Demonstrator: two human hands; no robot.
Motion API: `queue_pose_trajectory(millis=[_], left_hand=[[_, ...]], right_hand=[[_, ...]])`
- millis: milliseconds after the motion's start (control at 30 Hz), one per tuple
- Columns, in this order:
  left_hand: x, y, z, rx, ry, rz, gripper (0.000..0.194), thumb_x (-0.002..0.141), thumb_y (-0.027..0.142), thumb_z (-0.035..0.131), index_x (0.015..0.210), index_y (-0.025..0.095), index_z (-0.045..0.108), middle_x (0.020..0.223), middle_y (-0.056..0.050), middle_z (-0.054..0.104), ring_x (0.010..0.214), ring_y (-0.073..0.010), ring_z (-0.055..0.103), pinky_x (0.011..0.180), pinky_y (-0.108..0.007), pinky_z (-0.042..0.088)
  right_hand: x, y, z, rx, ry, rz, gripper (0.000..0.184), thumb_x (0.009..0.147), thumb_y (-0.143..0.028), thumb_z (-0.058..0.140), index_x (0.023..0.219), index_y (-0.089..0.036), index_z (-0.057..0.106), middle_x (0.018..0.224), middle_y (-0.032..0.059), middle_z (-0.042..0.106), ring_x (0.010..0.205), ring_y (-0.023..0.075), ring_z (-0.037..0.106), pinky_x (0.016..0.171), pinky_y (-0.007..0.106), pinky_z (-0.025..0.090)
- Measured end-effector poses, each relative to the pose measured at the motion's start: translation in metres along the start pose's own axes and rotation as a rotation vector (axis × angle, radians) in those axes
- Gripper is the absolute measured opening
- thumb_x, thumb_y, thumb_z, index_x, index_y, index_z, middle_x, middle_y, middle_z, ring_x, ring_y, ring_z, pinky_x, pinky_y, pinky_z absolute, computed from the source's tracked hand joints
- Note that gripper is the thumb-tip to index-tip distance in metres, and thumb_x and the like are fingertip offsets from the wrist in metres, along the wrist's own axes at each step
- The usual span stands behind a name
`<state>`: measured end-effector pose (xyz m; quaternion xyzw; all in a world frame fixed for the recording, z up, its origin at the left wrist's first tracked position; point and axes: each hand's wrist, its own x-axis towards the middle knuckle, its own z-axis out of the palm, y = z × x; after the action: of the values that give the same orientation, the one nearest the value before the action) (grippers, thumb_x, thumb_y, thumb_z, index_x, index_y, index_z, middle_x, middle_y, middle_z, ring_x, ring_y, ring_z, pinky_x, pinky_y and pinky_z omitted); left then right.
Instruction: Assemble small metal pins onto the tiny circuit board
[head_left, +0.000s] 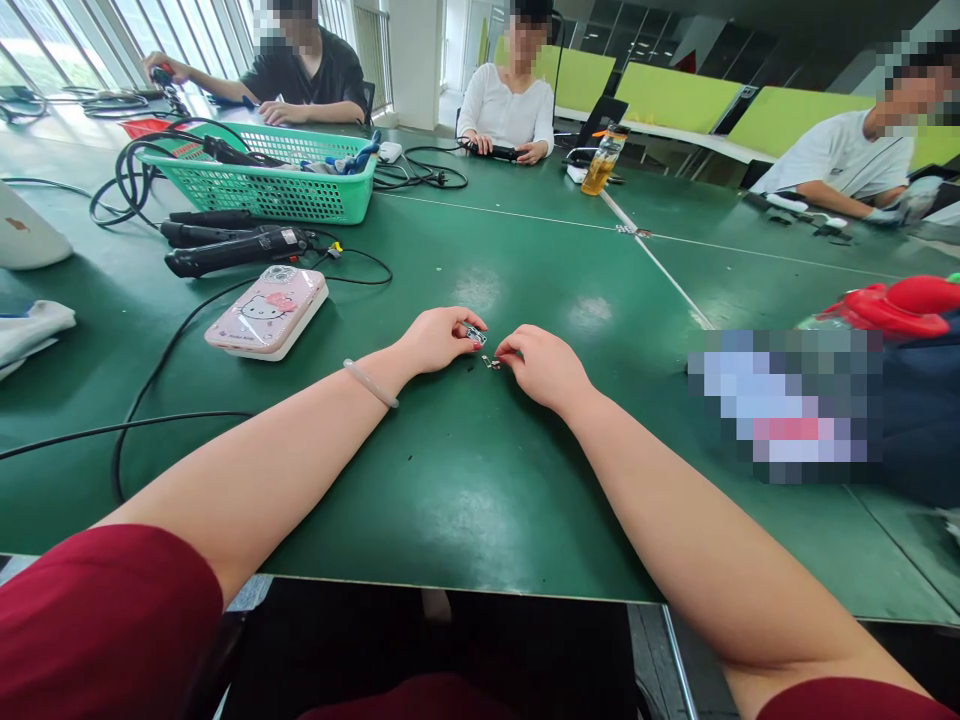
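My left hand (439, 338) pinches a small flat piece that looks like a circuit board (475, 335) between thumb and fingers, just above the green table (465, 520). Close to its right, my right hand (546, 368) has its thumb and fingertips pressed together. Small shiny metal-looking bits (490, 363) lie at those fingertips, too tiny to name. Whether the right fingers grip one of them cannot be made out. A tiny dark bit rests on the table below my left fingertips.
Left of my arms are a pink Hello Kitty case (268, 310), black handheld tools (232, 245), a looping black cable and a green basket (262, 185). A red item (892, 305) sits at the right. A bottle (604, 162) and three seated people are farther off.
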<state>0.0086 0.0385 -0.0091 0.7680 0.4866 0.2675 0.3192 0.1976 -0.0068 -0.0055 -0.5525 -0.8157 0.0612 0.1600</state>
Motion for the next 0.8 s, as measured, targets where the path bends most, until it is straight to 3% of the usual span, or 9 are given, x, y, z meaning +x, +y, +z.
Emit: queue_pose_trajectory(millis=[233, 800], left_hand=[[0.0003, -0.0003, 0.0005, -0.005, -0.002, 0.001, 0.027, 0.072, 0.025, 0.067, 0.099, 0.019, 0.068, 0.071, 0.001, 0.061, 0.063, -0.0098, 0.052, 0.065, -0.024, 0.041], [0.0005, -0.0008, 0.0003, -0.004, -0.006, -0.005, 0.028, 0.071, 0.025, 0.067, 0.099, 0.020, 0.068, 0.070, 0.002, 0.059, 0.063, -0.0100, 0.052, 0.065, -0.025, 0.040]], right_hand=[[-0.0004, 0.0014, -0.0014, -0.002, -0.049, 0.017, 0.012, 0.087, -0.027, 0.060, 0.092, -0.021, 0.070, 0.098, 0.0030, 0.062, 0.088, 0.0160, 0.056, 0.076, 0.028, 0.041], [0.0029, 0.0026, 0.0026, -0.027, -0.048, 0.035, 0.013, 0.089, -0.024, 0.056, 0.085, -0.019, 0.067, 0.092, 0.0041, 0.061, 0.081, 0.0154, 0.055, 0.069, 0.027, 0.040]])
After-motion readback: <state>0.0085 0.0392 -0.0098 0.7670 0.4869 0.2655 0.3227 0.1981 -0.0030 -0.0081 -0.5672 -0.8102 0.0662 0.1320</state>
